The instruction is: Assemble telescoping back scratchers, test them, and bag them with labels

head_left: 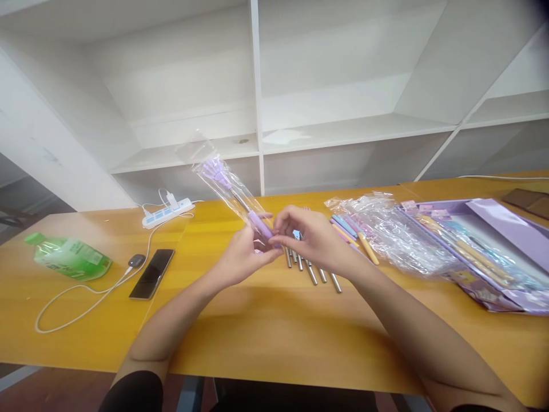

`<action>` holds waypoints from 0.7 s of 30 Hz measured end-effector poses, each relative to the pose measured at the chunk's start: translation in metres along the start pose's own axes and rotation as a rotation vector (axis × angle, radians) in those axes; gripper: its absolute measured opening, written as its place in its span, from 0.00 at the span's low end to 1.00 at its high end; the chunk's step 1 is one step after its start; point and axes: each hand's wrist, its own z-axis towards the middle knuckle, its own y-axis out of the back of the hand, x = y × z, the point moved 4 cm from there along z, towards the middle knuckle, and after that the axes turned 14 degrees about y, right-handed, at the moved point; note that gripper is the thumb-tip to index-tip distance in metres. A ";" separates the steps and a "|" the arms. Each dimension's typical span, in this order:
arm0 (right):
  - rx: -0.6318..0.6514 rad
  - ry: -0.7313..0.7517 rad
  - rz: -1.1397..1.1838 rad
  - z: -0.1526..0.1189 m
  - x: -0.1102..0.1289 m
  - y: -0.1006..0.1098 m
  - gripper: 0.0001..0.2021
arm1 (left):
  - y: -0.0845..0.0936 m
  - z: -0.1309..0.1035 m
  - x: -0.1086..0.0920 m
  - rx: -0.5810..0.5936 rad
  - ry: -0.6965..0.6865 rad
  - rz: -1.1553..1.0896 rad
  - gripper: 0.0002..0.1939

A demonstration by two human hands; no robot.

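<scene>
A purple back scratcher [240, 199] with a hand-shaped head and a metal rod lies inside a clear plastic sleeve [201, 150], tilted up and to the left. My left hand [245, 252] is closed round its purple handle. At the handle's lower end my right hand [311, 237] pinches with thumb and fingers, seemingly on the end of the sleeve; the exact grip is hard to see. Behind and below my right hand several metal rods [311, 273] lie on the table, their far ends partly hidden. Loose coloured handles [366, 246] lie just to the right.
Crumpled clear plastic sleeves [386, 234] are heaped on the right, against a purple box [506, 223] holding wrapped back scratchers. A phone [152, 274], an earbud case [136, 261] on a white cable, a green bottle [71, 257] and a power strip [167, 213] occupy the left. White shelving [257, 86] stands behind.
</scene>
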 end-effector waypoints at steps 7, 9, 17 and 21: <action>-0.092 -0.063 0.161 0.001 -0.009 0.001 0.15 | 0.013 0.000 0.002 0.078 -0.045 -0.027 0.21; -0.110 -0.072 0.182 0.001 -0.011 0.002 0.15 | 0.015 -0.001 0.001 0.078 -0.042 -0.022 0.21; -0.136 -0.083 0.230 0.001 -0.011 -0.002 0.18 | 0.008 0.004 0.005 0.021 -0.009 -0.147 0.26; -0.097 -0.118 0.243 0.001 -0.008 -0.001 0.22 | 0.014 0.007 0.000 0.003 -0.096 -0.221 0.24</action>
